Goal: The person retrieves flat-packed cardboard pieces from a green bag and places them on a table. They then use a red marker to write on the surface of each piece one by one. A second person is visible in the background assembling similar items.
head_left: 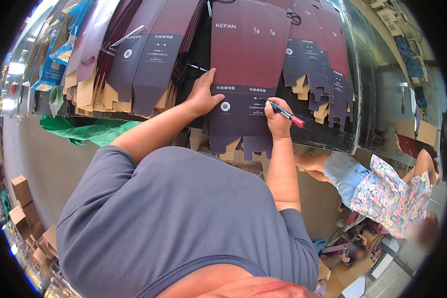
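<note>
In front of me a flat, unfolded cardboard box point(248, 59), maroon fading to dark grey, lies on the black table with its lower flaps over the near edge. My left hand point(204, 94) rests at the box's left edge, fingers stretched and thumb on the printed panel. A marker pen point(287, 114) with a red end is gripped in my right hand point(278, 117), its tip down by small marks on the dark panel. Stacks of similar flat boxes lie on both sides: a thick left stack point(149, 64) and a fanned right stack point(308, 57).
Blue packages point(69, 37) stand at the far left of the table, beside a roll of tape point(56, 99). Green plastic sheeting point(84, 130) hangs below the near edge. A person in a floral top point(387, 193) stands to the right. Brown cartons point(25, 203) are piled at lower left.
</note>
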Demonstrator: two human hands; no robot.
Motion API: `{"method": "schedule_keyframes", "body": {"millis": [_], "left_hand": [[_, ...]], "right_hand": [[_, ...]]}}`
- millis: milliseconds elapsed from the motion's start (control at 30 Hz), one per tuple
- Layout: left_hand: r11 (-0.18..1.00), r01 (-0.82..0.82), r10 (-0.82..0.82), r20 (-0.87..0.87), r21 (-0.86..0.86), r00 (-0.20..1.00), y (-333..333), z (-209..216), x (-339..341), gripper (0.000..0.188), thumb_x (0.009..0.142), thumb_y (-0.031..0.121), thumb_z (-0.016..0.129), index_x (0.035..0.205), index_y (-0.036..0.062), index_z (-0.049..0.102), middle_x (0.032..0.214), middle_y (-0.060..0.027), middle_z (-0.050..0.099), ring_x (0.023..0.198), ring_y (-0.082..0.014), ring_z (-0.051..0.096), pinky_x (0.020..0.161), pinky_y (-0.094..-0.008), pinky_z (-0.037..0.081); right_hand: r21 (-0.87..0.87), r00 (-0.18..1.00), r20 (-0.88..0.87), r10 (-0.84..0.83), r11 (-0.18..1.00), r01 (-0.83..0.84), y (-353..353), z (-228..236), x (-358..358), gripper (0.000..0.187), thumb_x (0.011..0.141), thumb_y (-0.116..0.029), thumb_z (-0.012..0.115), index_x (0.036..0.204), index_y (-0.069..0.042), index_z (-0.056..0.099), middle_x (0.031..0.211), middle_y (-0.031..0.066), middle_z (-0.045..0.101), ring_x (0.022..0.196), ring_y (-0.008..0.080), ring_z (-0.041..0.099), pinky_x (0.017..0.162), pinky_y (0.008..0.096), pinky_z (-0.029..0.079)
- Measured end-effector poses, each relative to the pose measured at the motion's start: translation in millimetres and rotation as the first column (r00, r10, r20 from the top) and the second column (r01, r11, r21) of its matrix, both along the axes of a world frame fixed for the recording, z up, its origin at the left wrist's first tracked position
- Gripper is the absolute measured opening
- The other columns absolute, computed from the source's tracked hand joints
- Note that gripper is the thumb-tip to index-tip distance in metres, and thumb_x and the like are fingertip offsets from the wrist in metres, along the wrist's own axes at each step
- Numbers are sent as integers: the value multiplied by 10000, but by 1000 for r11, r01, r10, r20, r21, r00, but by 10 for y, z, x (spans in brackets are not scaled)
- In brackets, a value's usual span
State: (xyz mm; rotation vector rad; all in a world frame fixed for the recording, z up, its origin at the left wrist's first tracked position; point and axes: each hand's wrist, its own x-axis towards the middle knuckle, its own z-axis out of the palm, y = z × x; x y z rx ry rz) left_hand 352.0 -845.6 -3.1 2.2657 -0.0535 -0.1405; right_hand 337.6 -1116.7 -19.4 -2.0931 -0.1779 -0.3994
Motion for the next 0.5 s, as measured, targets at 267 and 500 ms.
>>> {"method": "schedule_keyframes", "body": {"millis": [267, 500], "left_hand": [[1000, -9, 10, 9, -12, 1000, -21, 8, -11, 861, 796, 177, 747, 1487, 10, 261, 1484, -230, 345, 1378, -366, 322, 1149, -409, 272], [1000, -23, 23, -22, -7, 999, -32, 23, 11, 862, 787, 180, 756, 1478, 3, 272, 1483, -221, 355, 1376, -365, 325, 1150, -397, 276]], "right_hand": [[12, 999, -44, 0, 1000, 0, -17, -4, -10, 184, 824, -207, 706, 910, -45, 680, 813, 81, 675, 737, 203, 662, 705, 310, 530], [250, 989, -141, 34, 968, 3, -80, -47, -5, 194, 868, -191, 699, 945, -18, 657, 776, 31, 638, 706, 107, 598, 667, 251, 495]]}}
